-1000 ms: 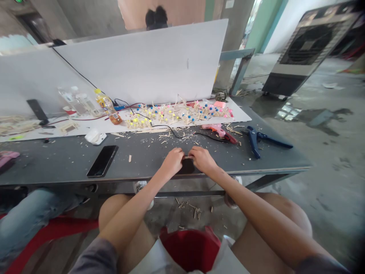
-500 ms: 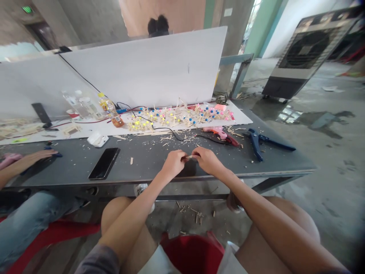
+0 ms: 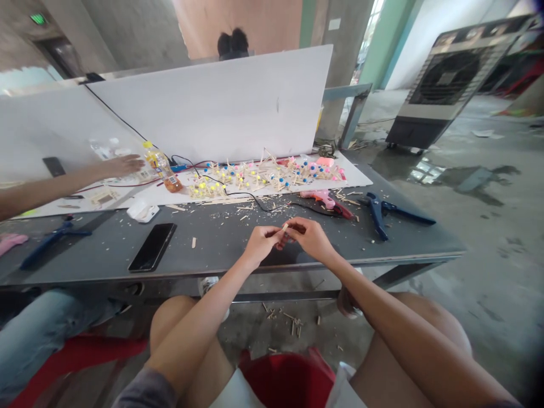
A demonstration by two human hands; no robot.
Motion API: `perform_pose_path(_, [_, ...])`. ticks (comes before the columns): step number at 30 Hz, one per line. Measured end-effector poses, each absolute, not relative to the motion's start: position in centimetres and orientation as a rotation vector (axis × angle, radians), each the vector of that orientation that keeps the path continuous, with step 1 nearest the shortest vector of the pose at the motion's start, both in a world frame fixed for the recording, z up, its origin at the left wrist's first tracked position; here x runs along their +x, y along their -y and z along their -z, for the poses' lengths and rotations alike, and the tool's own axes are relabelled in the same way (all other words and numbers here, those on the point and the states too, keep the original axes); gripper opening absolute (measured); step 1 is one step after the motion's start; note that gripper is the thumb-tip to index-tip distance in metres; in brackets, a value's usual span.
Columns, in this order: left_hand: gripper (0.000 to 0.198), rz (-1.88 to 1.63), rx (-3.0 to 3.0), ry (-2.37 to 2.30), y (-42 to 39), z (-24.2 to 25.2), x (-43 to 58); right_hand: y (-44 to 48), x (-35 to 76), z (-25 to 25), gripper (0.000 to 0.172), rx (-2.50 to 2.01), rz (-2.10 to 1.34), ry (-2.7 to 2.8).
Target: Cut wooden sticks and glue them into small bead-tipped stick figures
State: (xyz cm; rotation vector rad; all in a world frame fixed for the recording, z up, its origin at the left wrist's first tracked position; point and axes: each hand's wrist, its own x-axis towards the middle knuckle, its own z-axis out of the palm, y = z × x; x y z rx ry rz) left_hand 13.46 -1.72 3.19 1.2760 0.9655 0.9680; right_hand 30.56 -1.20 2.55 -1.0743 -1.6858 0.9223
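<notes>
Over the near edge of the grey table (image 3: 225, 241), my left hand (image 3: 260, 245) and my right hand (image 3: 310, 238) meet, fingertips pinched together. Between them a short, pale piece of wooden stick (image 3: 285, 226) shows its end; the rest is covered by my fingers. Both hands are closed on it. Beyond them lie a pink glue gun (image 3: 319, 196) and a blue-handled cutter (image 3: 377, 215), to the right. A loose bit of wood (image 3: 194, 242) rests left of my hands.
Stick models with coloured balls (image 3: 255, 177) crowd a white board behind. A black phone (image 3: 153, 247), a white case (image 3: 143, 212) and a bottle (image 3: 164, 167) stand to the left. A co-worker's arm (image 3: 76, 180) reaches in there, above another blue cutter (image 3: 49, 246).
My hands have turned the piece of stick, so its end now points upward. The co-worker's hand has left the blue cutter and moved up towards the bottle.
</notes>
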Motion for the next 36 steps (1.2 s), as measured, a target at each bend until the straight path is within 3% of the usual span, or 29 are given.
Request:
perform_pose_path(6, [0.029, -1.008, 1.400, -1.074, 1.3, -3.1, 13.0, 0.8, 31.0, -2.6, 0.017, -1.208, -0.861, 1.610])
perform_pose_path(16, [0.037, -1.018, 1.508, -1.160, 0.7, -2.6, 12.1, -0.9, 34.8, -4.4, 0.029, -1.197, -0.673, 1.156])
perform_pose_path(19, [0.040, -1.030, 1.521, -1.135, 0.8, -2.5, 12.2, -1.1, 35.6, -3.9, 0.020, -1.367, -0.561, 1.291])
perform_pose_path(22, [0.040, -1.036, 1.494, -1.120, 0.9, -2.6, 12.4, -1.0, 35.1, -3.1, 0.033, -1.420, -0.381, 1.575])
perform_pose_path(24, [0.038, -1.054, 1.471, -1.118, 1.0, -2.6, 12.6, -0.6, 34.2, -2.7, 0.024, -1.383, -0.336, 1.687])
perform_pose_path(26, [0.037, -1.088, 1.452, -1.118, 1.1, -2.7, 12.9, 0.0, 33.0, -2.6, 0.019, -1.320, -0.461, 1.717])
perform_pose_path(31, [0.037, -1.162, 1.471, -1.092, 1.6, -3.0, 13.4, 1.6, 30.3, -3.1, 0.034, -1.162, -1.020, 1.668])
perform_pose_path(36, [0.036, -1.168, 1.461, -1.086, 1.6, -3.0, 13.5, 1.8, 29.5, -3.6, 0.030, -1.049, -1.178, 1.468])
